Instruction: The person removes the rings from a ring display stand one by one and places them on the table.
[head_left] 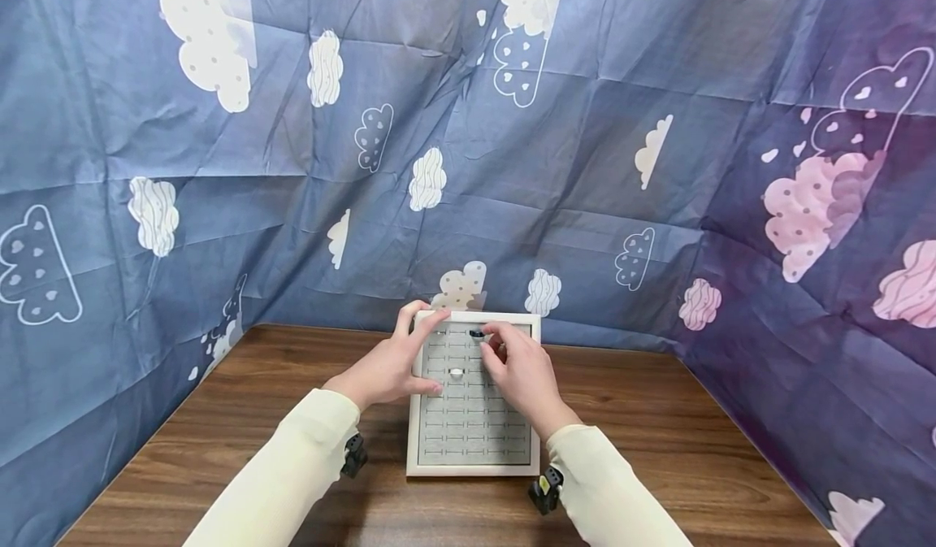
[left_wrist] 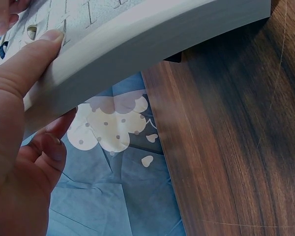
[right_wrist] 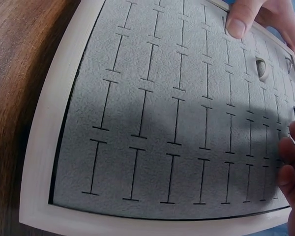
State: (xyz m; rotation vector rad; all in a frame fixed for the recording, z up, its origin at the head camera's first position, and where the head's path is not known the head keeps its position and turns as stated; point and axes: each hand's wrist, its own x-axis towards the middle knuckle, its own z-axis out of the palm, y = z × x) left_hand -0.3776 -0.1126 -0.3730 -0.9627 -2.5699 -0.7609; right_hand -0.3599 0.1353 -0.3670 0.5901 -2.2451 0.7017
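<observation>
A ring display tray (head_left: 475,470) with a white frame and a grey slotted pad leans upright on the table. My left hand (head_left: 395,364) grips its left edge, the thumb on the pad and the other fingers behind the frame in the left wrist view. A white ring (head_left: 457,374) sits in a slot near the left thumb. Higher up is a dark ring (head_left: 478,333), with my right hand's (head_left: 521,368) bent index finger and thumb beside it. Whether those fingertips pinch anything is hidden. In the right wrist view, another small ring (right_wrist: 288,65) stands near the tray's far edge.
The tray stands on a brown wood-grain table (head_left: 643,449). Behind it and along both sides hangs a blue cloth (head_left: 483,165) with cloud prints. A small black device (head_left: 354,455) is worn at each wrist.
</observation>
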